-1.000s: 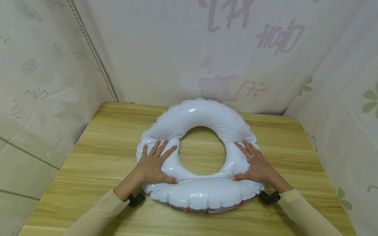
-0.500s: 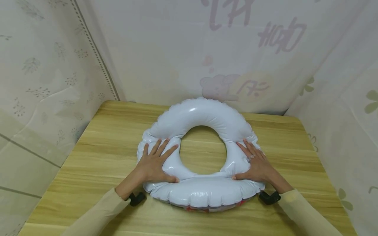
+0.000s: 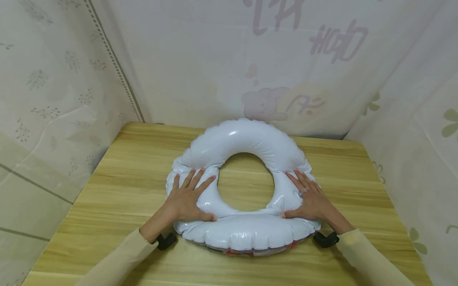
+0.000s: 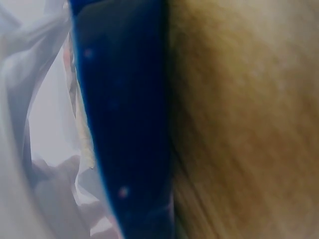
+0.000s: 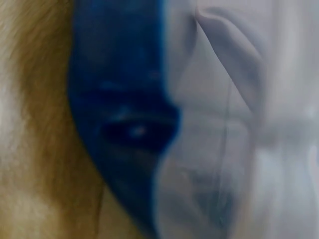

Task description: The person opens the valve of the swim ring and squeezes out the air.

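A white inflatable swim ring (image 3: 247,232) lies on the wooden table, its upper face plain and glossy and a strip of coloured print showing under its near edge. My left hand (image 3: 184,200) presses down on the ring's left side with fingers spread and straight. On the opposite side my right hand (image 3: 310,200), with a ring on one finger, presses the same way. Under both palms the vinyl is dented and creased, while the far and near arcs bulge. In the left wrist view the white vinyl (image 4: 50,114) is blurred; the right wrist view shows pale, folded vinyl (image 5: 209,149).
The wooden table (image 3: 118,190) reaches back to a printed fabric wall (image 3: 200,59). More patterned fabric hangs along the left and right sides. A black wrist device (image 3: 166,241) sits under the left wrist, another black wrist device (image 3: 326,239) under the right.
Both hands stay pressed on the swim ring in the same places. Only a slight shift of the head view shows.
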A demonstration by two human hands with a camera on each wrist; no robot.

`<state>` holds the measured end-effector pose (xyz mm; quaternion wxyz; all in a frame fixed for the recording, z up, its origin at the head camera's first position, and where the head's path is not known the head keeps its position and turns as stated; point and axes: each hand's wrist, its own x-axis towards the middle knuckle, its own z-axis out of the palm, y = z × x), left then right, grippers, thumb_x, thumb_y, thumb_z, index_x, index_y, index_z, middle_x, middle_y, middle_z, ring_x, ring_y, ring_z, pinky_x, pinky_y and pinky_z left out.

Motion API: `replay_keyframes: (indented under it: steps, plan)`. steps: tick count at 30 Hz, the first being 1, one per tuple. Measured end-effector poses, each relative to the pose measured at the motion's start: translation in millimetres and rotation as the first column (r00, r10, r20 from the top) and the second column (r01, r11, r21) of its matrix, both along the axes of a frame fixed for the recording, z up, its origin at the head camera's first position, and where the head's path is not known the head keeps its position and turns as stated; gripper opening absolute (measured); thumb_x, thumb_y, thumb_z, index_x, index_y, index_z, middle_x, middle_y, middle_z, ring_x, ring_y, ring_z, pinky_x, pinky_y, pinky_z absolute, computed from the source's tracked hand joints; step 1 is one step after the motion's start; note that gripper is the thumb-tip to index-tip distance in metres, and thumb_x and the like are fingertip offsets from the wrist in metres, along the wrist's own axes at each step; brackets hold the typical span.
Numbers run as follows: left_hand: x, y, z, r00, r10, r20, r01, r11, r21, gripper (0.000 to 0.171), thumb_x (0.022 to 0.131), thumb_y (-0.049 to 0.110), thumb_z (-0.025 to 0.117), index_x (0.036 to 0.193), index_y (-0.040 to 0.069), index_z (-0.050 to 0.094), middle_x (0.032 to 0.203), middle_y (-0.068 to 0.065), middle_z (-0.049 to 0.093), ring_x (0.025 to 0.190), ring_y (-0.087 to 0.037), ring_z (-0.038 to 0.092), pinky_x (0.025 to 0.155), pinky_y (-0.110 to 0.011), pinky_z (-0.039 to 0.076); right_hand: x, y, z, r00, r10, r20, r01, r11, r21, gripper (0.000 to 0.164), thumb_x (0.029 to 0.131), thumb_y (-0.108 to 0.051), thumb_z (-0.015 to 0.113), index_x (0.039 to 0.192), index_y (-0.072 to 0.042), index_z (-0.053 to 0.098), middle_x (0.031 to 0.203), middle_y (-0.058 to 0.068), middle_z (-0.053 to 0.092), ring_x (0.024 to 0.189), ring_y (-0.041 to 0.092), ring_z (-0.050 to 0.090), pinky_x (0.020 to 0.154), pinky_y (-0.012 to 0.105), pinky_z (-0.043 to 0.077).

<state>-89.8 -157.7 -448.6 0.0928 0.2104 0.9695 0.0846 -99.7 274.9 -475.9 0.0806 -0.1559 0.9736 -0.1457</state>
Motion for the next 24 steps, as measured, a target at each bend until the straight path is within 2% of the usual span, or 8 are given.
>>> replay_keyframes:
  steps: [24]
  plan:
    - [2.4, 1.6, 0.8, 1.000, 0.003, -0.024, -0.002, 1.000, 0.007, 0.121, 0.066, 0.088, 0.068, 0.164, 0.035, 0.024, 0.174, -0.010, 0.012, 0.160, -0.042, 0.011, 0.119, -0.078, 0.004, 2.6, -1.6, 3.7, 1.000, 0.001, -0.018, -0.001, 1.000, 0.002, 0.138, 0.057, -0.087, 0.076, 0.166, -0.027, 0.017, 0.174, 0.011, 0.007, 0.158, 0.043, 0.013, 0.121, 0.072, 0.016]
